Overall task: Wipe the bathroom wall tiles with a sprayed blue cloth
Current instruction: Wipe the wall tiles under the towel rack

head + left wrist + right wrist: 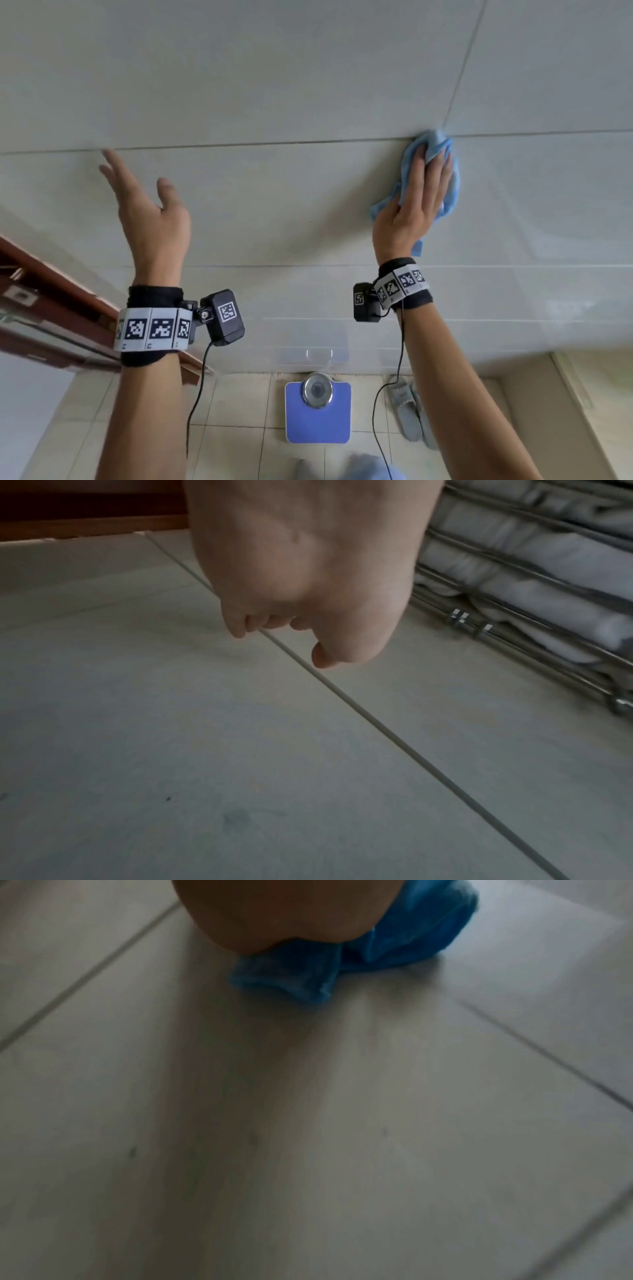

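Pale wall tiles (274, 85) with thin grout lines fill the head view. My right hand (423, 192) lies flat on a crumpled blue cloth (409, 161) and presses it against the wall where two grout lines meet. One fold of the cloth laps over the fingertips. The right wrist view shows the heel of the right hand (274, 907) on the blue cloth (394, 934) against the tiles (308, 1096). My left hand (147, 205) is raised at the left, close to the wall, fingers spread and holding nothing. From the left wrist, the left hand (301, 574) hangs over bare tiles (171, 723).
A blue bathroom scale (318, 411) lies on the floor below, against the wall. Grey slippers (411, 411) lie to its right. A brown wooden door frame (51, 291) stands at the left. A metal rack with folded grey towels (531, 574) hangs on the wall.
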A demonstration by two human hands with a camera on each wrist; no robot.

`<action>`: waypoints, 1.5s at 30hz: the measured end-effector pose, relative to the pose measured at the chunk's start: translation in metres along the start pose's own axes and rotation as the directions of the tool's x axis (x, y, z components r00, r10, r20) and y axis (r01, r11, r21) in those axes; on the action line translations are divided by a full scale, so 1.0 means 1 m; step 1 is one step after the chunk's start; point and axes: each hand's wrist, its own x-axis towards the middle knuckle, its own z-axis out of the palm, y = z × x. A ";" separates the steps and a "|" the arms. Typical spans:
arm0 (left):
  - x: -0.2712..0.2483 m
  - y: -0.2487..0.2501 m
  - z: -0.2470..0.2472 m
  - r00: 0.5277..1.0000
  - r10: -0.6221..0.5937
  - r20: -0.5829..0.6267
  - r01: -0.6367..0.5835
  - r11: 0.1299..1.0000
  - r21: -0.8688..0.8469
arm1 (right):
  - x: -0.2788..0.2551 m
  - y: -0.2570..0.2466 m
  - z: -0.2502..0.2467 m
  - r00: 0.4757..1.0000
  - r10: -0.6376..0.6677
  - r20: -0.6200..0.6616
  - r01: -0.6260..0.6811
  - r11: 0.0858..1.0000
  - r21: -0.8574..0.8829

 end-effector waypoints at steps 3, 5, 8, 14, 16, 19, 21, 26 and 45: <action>0.011 -0.014 -0.005 0.995 -0.072 0.064 0.073 0.997 -0.021 | -0.039 -0.012 0.018 0.993 -0.066 0.097 0.067 0.998 -0.004; 0.015 -0.020 -0.005 0.987 -0.119 0.107 0.124 0.992 -0.035 | -0.071 -0.020 0.034 0.961 -0.156 0.228 0.152 0.988 0.036; 0.019 -0.024 -0.003 0.984 -0.134 0.118 0.140 0.989 -0.037 | -0.115 -0.037 0.056 0.846 -0.327 0.422 0.290 0.945 0.151; 0.029 -0.049 -0.010 0.986 -0.062 0.153 0.070 0.996 -0.051 | -0.151 -0.093 0.095 0.600 -0.507 0.619 0.308 0.860 0.406; 0.028 -0.059 -0.019 0.989 -0.010 0.150 0.027 0.994 -0.110 | -0.149 -0.101 0.087 0.672 -0.426 0.606 0.205 0.893 0.401; 0.030 -0.075 -0.028 0.998 0.008 -0.055 -0.020 0.973 -0.229 | -0.126 -0.096 0.066 0.905 -0.211 0.369 0.106 0.953 0.285; 0.036 -0.091 -0.030 0.983 -0.042 -0.176 0.001 0.974 -0.226 | -0.102 -0.088 0.056 0.985 -0.076 0.152 0.050 0.984 0.169; 0.063 -0.138 -0.046 0.983 -0.170 -0.070 0.157 0.974 -0.165 | -0.087 -0.094 0.085 0.995 0.094 -0.014 -0.094 0.995 0.027; 0.103 -0.242 -0.102 0.960 0.227 0.162 -0.236 0.971 0.038 | -0.307 -0.241 0.250 0.638 -0.513 0.574 0.496 0.844 0.203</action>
